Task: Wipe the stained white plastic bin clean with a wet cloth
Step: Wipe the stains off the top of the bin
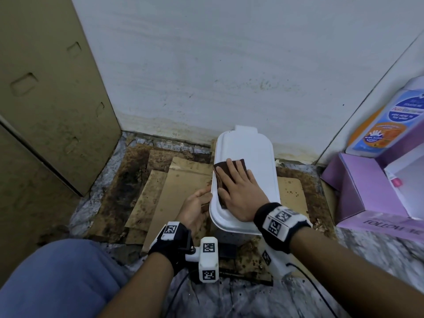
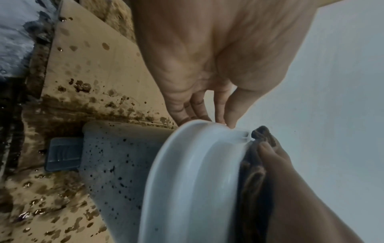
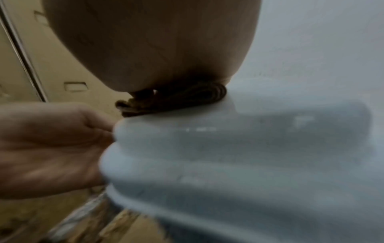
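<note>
Head view: the white plastic bin [image 1: 247,157] is seen standing on stained cardboard sheets [image 1: 181,180] near the far edge of the floor, close against the white wall [image 1: 229,65]. Its lid is shut. A dark brown cloth [image 1: 231,166] is laid on the left part of the lid and is pressed down by the right hand [image 1: 238,191], whose fingers are held straight and close together, flat on the cloth. The left hand [image 1: 197,210] is placed against the lid's left rim; its fingers are only slightly bent and the fingertips [image 2: 230,123] are touching the rim's edge, as shown from the left wrist. Dark specks are seen on the bin's grey-white side wall [image 2: 116,164] below the lid. From the right wrist, blurred, the folded cloth [image 3: 176,100] is seen squeezed between palm and lid. A tall cardboard box [image 1: 46,99] is stood at the floor's left edge; a purple box [image 1: 367,191] and a soap bottle [image 1: 385,120] are kept at the right edge.
</note>
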{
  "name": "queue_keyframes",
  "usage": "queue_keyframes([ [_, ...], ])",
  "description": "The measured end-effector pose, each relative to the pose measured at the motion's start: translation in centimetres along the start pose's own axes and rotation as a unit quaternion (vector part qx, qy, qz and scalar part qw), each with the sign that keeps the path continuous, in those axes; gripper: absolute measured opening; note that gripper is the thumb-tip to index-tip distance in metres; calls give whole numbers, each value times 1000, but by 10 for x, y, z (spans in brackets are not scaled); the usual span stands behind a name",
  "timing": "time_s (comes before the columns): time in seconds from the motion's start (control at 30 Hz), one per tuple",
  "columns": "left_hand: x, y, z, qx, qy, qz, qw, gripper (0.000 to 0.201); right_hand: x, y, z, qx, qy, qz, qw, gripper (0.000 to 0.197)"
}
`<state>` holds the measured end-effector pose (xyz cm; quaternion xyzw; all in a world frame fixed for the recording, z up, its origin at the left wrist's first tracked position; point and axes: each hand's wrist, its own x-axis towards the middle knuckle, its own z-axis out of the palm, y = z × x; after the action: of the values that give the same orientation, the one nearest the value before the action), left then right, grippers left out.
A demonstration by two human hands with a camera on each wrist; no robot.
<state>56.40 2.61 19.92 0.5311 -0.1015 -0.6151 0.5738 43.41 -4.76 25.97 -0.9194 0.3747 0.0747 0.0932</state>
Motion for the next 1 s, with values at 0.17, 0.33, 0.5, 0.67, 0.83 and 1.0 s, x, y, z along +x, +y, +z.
queue_keyframes([
  [0.17,-1,-1,1,-30,-9,-4,1000,25,-51,-20,18,-12,4,-41,999,68],
  [0.33,-1,-3,-2,-15,-12,-7,1000,22,-19,-11,8,-31,-1,-25,999,71],
  [0.5,0,3,1,10,10,-21,1000,24,37,13,-23,-26,-55,13,998,58],
  [0.67,14,20,12,46,5,1,999,21,32,24,-32,-1,-75,-12,997,60],
  [0.83,35,38,28,83,27,-4,996,36,8,22,-17,-9,-46,-30,998,73],
  [1.0,49,37,32,119,27,-1,993,32,52,36,-29,-34,-42,-1,999,63],
])
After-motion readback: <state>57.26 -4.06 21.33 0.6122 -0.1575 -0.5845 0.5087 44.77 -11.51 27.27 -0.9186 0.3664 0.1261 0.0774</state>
